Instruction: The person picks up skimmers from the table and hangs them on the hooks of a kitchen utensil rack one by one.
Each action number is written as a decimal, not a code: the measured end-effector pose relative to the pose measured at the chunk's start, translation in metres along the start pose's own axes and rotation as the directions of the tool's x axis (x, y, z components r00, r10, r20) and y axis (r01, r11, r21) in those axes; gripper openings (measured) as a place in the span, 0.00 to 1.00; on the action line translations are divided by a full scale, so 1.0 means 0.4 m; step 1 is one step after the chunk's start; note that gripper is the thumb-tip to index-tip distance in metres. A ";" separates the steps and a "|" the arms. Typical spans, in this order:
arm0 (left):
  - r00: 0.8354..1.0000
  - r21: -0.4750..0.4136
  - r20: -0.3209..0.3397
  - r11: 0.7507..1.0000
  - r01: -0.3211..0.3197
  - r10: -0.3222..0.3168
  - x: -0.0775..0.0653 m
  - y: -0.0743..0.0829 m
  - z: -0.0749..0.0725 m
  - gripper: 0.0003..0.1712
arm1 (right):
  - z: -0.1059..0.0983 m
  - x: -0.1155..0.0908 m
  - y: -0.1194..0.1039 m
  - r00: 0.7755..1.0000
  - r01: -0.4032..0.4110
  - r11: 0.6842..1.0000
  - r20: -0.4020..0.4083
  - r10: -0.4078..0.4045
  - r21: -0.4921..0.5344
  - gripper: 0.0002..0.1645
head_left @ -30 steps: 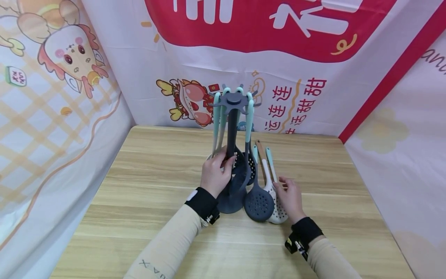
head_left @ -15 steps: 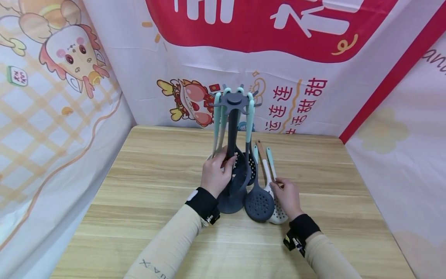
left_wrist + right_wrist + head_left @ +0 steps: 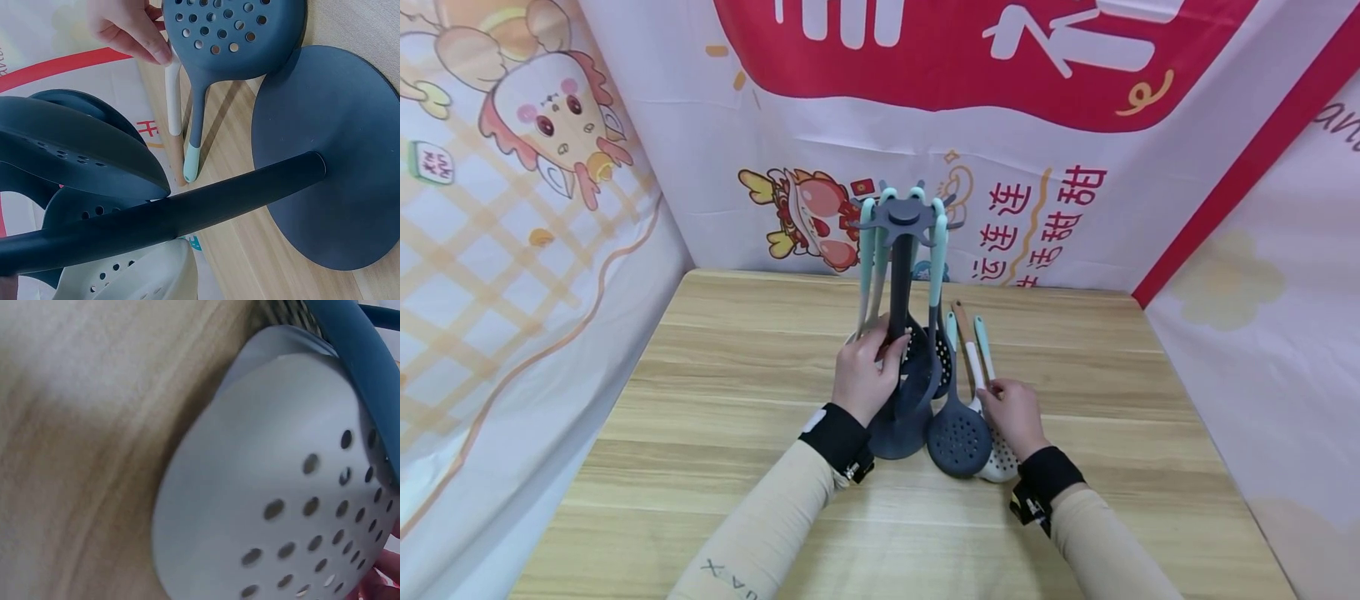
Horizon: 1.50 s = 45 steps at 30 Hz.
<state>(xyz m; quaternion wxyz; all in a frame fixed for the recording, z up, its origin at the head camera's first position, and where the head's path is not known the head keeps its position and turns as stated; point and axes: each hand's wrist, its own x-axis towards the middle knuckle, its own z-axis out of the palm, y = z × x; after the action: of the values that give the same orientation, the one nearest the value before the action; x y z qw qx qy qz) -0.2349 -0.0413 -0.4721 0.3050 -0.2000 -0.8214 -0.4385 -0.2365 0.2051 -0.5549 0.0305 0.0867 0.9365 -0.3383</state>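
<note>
My left hand (image 3: 867, 371) grips the dark post (image 3: 901, 292) of a utensil stand, low down among the hanging tools. The stand's round base (image 3: 331, 156) rests on the table. My right hand (image 3: 1015, 417) pinches the neck of a white skimmer (image 3: 275, 456), whose brown handle points toward the back. In the left wrist view, these fingertips (image 3: 164, 55) sit at the white neck. Part of the perforated white head is hidden under the hand in the head view. A dark grey skimmer (image 3: 958, 439) with a mint handle lies between the stand and the white one.
Mint-handled ladles and strainers hang from the stand's hooked top (image 3: 904, 215). Another mint handle (image 3: 982, 340) lies right of the brown one. The wood-grain table (image 3: 722, 467) meets a printed cloth backdrop (image 3: 820, 133) at its back edge.
My right hand has shifted slightly left, and its fingers have come together at the white skimmer's neck. The left hand and the stand have stayed in place.
</note>
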 end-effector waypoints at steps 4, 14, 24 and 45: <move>1.000 0.007 -0.010 1.000 -0.005 0.005 0.002 0.001 -0.002 0.11 | -0.004 0.006 -0.014 0.999 0.027 0.997 0.024 -0.026 -0.068 0.17; 0.999 0.019 -0.028 1.000 -0.014 0.015 0.005 0.002 -0.001 0.11 | 0.014 0.034 -0.044 0.998 0.067 0.934 0.015 -0.066 -0.352 0.22; 1.000 0.010 -0.017 1.000 0.001 -0.001 0.000 0.002 0.001 0.10 | 0.026 0.052 -0.040 0.993 0.118 0.884 0.030 -0.117 -0.452 0.22; 1.000 0.022 -0.022 1.000 -0.002 0.002 -0.001 0.005 0.002 0.11 | 0.020 0.050 -0.011 0.990 0.130 0.955 -0.025 -0.142 -0.265 0.14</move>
<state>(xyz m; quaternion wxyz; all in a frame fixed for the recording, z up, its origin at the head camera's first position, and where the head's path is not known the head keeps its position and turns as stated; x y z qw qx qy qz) -0.2338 -0.0396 -0.4716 0.3169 -0.1926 -0.8225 -0.4313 -0.2570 0.1996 -0.5608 -0.0020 0.0246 0.9772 -0.2107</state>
